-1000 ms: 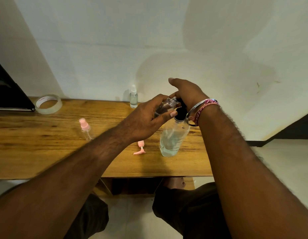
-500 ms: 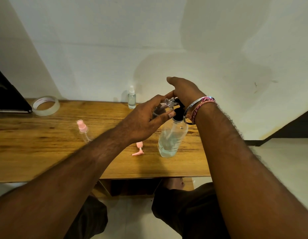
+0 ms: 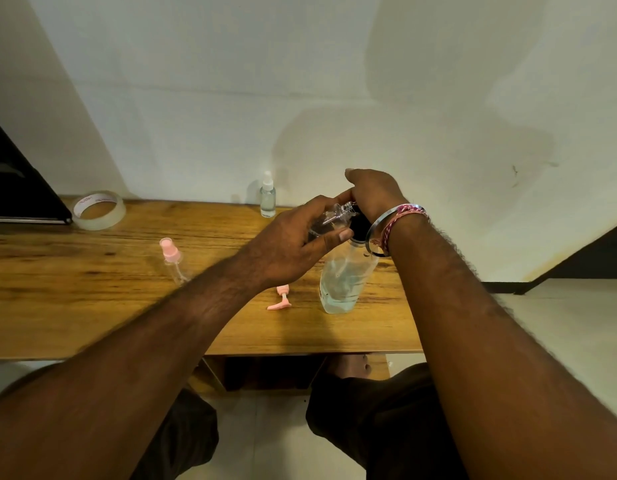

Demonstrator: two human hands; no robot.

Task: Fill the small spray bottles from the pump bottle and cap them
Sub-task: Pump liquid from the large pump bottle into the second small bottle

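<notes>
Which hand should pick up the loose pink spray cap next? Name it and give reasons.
Left, probably. The left hand holds only the small open bottle, and the pink spray cap lies on the table just below it. The right hand is on the pump bottle head, farther away.

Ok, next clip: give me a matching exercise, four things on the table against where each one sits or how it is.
Things:
1. tape roll
2. white-capped spray bottle
3. pink spray head
4. small clear bottle

Places or states:
A. lying loose on the wood, left of the pump bottle
B. held tilted in the left hand at the pump, under the right hand
C. far left, by the wall
D. standing upright against the wall

Pairs: 1-C, 2-D, 3-A, 4-B
</notes>
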